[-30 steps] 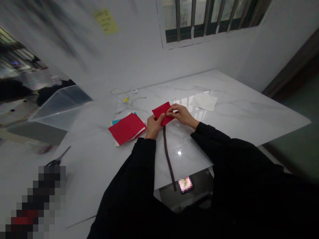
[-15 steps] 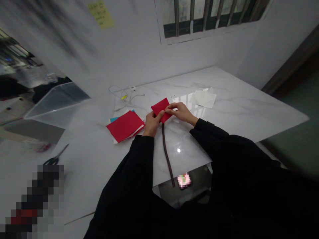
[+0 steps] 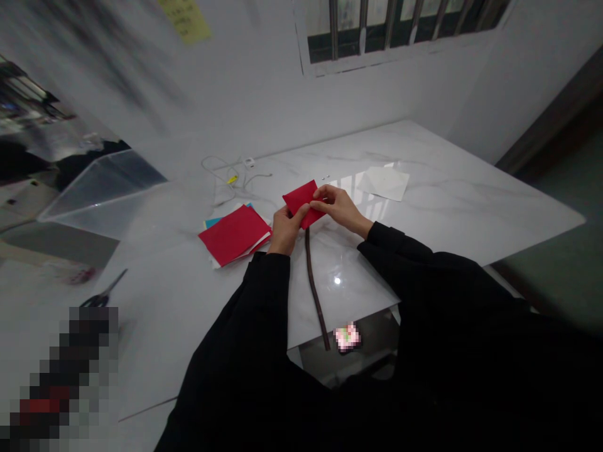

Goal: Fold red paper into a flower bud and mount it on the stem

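A folded piece of red paper [image 3: 300, 197] is held up over the marbled table, between both hands. My left hand [image 3: 285, 230] grips its lower left side, thumb on top and fingers underneath. My right hand [image 3: 342, 207] pinches the paper's right part between thumb and fingertips. Beneath the paper a thin dark brown stick [image 3: 313, 282] runs toward me and past the table's front edge; its far end is hidden. Left of my left hand lies a stack of paper with a red sheet [image 3: 235, 234] on top and white and blue edges showing.
White cables [image 3: 245, 182] with a yellow tag lie at the back. A white sheet of paper [image 3: 387, 183] rests to the right. Scissors [image 3: 104, 294] are at the far left, near a clear plastic sheet or box [image 3: 103, 188]. A barred window [image 3: 405, 28] is in the wall.
My right fingers have shifted slightly on the red paper, with the index finger raised more. The whole view has moved a little; the rest stays in place.
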### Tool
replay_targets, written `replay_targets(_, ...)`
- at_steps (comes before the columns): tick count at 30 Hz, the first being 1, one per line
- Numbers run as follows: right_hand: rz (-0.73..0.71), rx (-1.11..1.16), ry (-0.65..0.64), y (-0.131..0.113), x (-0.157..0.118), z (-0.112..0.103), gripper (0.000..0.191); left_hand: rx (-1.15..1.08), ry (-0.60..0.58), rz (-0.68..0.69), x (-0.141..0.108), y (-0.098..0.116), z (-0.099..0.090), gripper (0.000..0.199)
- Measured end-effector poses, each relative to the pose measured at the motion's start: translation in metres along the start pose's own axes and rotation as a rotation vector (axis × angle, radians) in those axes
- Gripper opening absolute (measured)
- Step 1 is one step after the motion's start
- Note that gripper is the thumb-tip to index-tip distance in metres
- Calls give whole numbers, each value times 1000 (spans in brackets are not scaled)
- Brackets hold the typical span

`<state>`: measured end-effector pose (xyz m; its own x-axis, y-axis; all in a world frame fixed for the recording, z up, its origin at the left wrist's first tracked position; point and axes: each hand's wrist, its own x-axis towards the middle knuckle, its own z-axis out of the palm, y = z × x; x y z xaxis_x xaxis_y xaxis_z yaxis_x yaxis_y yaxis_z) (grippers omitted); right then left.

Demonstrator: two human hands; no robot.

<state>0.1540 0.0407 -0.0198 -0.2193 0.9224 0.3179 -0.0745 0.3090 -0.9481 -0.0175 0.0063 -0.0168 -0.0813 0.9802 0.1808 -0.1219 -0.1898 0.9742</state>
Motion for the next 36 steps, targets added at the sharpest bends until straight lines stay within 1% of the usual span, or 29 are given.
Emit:
replay_targets(4, 3, 70, 14, 0, 0, 1, 64, -16, -8, 3, -1, 1, 1, 59)
replay_targets(6, 9, 73, 10, -1, 0, 1, 68, -14, -12, 6, -2, 2, 2, 60)
replay_targets(8, 15, 78, -3, -2, 0, 1, 61, -2, -15, 11, -3, 3, 2, 60)
replay_targets(12, -12, 72, -33, -1, 1, 2, 40, 13, -12, 2, -4, 5, 2, 57)
replay_targets(14, -19, 66, -42, -1, 1, 2, 35, 19, -3, -6, -4, 6, 2, 56)
replay_targets(20, -12, 69, -40, -3, 1, 1, 32, 37, 16, 9, -4, 6, 2, 52)
replay_targets(27, 35, 36, -16, -11, -3, 3, 32, 77, 47, 35, -4, 7, 3, 49)
replay_targets(32, 37, 18, -7, -13, -4, 3, 29, 76, 62, 43, -4, 9, 4, 50)
replay_targets(36, 28, 27, -10, -11, -3, 2, 31, 71, 61, 32, -3, 9, 4, 52)
